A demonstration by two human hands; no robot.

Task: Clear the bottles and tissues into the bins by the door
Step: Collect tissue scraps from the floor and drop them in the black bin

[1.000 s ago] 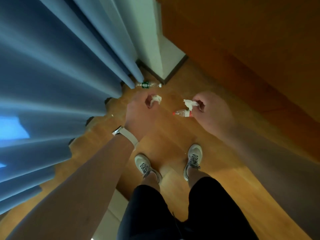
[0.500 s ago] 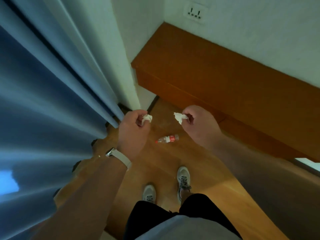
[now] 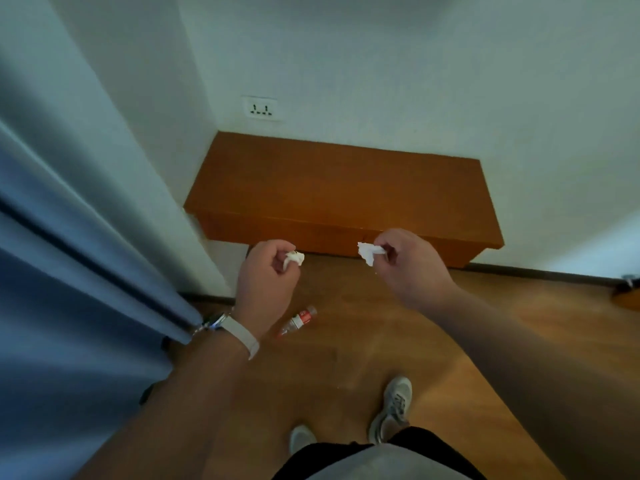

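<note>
now before bench [image 3: 339, 188]: left hand [image 3: 266, 278] round half-hidden tissue [image 3: 294, 259], right hand [image 3: 412, 271] round another tissue [image 3: 369, 252]

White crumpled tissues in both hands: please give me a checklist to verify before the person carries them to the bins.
1. Left hand grips a white crumpled tissue: ok.
2. Right hand pinches the other white tissue: ok.
3. Clear plastic bottle with red label picked up: not ok, it lies on the wooden floor.
4. Bins in sight: not ok, none in view.
5. Way to the bins free: cannot tell.
</note>
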